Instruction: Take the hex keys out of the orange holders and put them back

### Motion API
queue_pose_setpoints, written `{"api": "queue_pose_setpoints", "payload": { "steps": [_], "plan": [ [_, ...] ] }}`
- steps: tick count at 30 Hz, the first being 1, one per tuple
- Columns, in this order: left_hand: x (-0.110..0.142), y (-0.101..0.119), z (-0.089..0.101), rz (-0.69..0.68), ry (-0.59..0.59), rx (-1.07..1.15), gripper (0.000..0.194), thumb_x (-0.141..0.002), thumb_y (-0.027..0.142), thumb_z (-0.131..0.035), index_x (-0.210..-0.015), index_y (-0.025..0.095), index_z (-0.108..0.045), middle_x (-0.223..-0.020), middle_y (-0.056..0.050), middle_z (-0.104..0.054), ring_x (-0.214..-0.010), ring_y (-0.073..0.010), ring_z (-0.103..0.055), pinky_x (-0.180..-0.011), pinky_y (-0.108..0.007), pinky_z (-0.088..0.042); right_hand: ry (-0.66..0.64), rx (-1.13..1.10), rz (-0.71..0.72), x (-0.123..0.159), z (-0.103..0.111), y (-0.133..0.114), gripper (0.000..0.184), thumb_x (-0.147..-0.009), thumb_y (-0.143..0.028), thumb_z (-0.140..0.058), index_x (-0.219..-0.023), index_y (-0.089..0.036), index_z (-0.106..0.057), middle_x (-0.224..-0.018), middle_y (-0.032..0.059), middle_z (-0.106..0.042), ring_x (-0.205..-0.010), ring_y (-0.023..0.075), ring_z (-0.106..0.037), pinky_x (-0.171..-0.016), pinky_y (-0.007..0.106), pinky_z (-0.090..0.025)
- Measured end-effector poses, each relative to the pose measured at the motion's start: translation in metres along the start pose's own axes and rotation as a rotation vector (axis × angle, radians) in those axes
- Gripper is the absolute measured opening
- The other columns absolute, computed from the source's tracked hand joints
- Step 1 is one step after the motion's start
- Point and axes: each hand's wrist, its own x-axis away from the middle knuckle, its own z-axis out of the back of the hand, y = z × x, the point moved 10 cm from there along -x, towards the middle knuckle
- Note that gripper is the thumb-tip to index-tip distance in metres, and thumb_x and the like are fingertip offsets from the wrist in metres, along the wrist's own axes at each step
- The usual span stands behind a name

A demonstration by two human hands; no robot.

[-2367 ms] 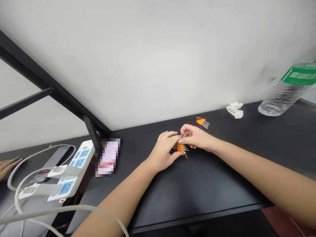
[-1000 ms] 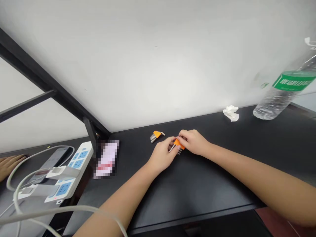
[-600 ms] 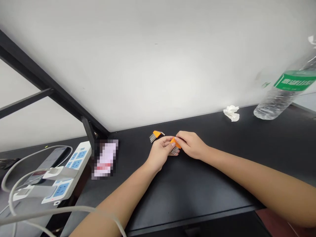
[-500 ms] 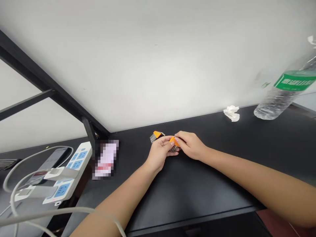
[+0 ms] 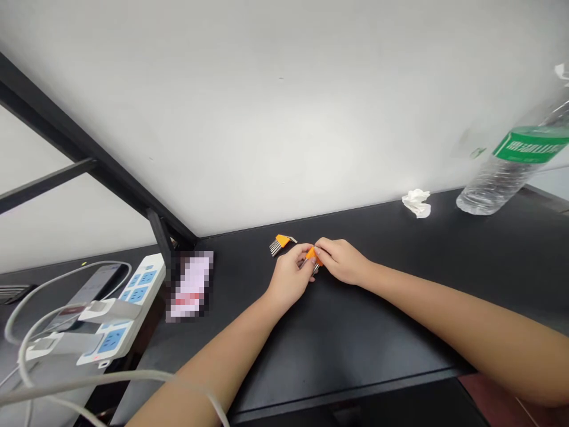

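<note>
Both hands meet over the middle of a black table (image 5: 364, 332). My left hand (image 5: 290, 276) and my right hand (image 5: 341, 260) each pinch a small orange holder of metal hex keys (image 5: 312, 255), fingers closed round it, so most of it is hidden. A second orange hex key set (image 5: 281, 242) lies on the table just left of and behind my left hand, its keys fanned to the left.
A crumpled white tissue (image 5: 416, 203) and a clear water bottle with a green label (image 5: 511, 166) sit at the back right by the white wall. At left lie a blurred pink card (image 5: 190, 286), a white power strip (image 5: 120, 311) with plugs and grey cables.
The second hex key set, once to the right behind my hands, now lies to the left. My hands have drawn closer round the held set, covering more of it.
</note>
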Motion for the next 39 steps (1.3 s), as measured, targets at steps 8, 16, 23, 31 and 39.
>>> {"api": "queue_pose_setpoints", "payload": {
  "steps": [8,16,23,31,39],
  "plan": [
    [0.011,0.044,-0.001,-0.444,-0.02,-0.575,0.031,-0.098,0.02,-0.051,-0.124,0.024,-0.067,-0.109,-0.005,-0.074,-0.097,-0.0193,-0.07,-0.09,-0.035,-0.057,-0.277,-0.475,-0.287,0.005,-0.025,0.027,0.009,-0.084,-0.014,-0.048,-0.085,-0.021,-0.053,-0.072,-0.0023,-0.068,-0.053,0.0138,-0.067,-0.046,0.023,-0.049],
    [0.016,0.045,-0.003,-0.51,-0.022,-0.638,0.032,-0.1,0.017,-0.047,-0.128,0.023,-0.062,-0.111,-0.005,-0.073,-0.098,-0.0175,-0.069,-0.089,-0.032,-0.055,-0.338,-0.612,-0.297,0.004,-0.033,0.027,0.014,-0.079,-0.012,-0.051,-0.086,-0.018,-0.061,-0.075,0.0004,-0.069,-0.056,0.0152,-0.071,-0.05,0.024,-0.057],
    [0.016,0.05,-0.016,-0.491,-0.088,-1.03,0.042,-0.092,0.022,-0.06,-0.135,0.024,-0.057,-0.12,-0.01,-0.063,-0.108,-0.0261,-0.062,-0.085,-0.038,-0.056,-0.315,-0.654,-0.389,0.005,-0.034,0.033,0.011,-0.082,-0.014,-0.051,-0.081,-0.017,-0.062,-0.064,0.0011,-0.068,-0.053,0.0157,-0.069,-0.047,0.024,-0.057],
    [0.017,0.049,-0.018,-0.493,-0.092,-1.026,0.042,-0.089,0.025,-0.064,-0.13,0.021,-0.058,-0.115,-0.008,-0.067,-0.107,-0.0272,-0.063,-0.095,-0.043,-0.053,-0.382,-0.716,-0.42,0.006,-0.036,0.028,0.007,-0.082,-0.016,-0.055,-0.082,-0.017,-0.062,-0.063,0.0014,-0.069,-0.05,0.0147,-0.068,-0.043,0.021,-0.054],
    [0.017,0.046,-0.013,-0.491,-0.052,-0.99,0.046,-0.088,0.023,-0.064,-0.133,0.02,-0.057,-0.122,-0.009,-0.069,-0.111,-0.0279,-0.064,-0.098,-0.045,-0.053,-0.393,-0.87,-0.461,0.007,-0.03,0.027,0.008,-0.078,-0.016,-0.06,-0.082,-0.014,-0.066,-0.067,0.0032,-0.069,-0.049,0.0139,-0.067,-0.043,0.021,-0.054]
  ]
}}
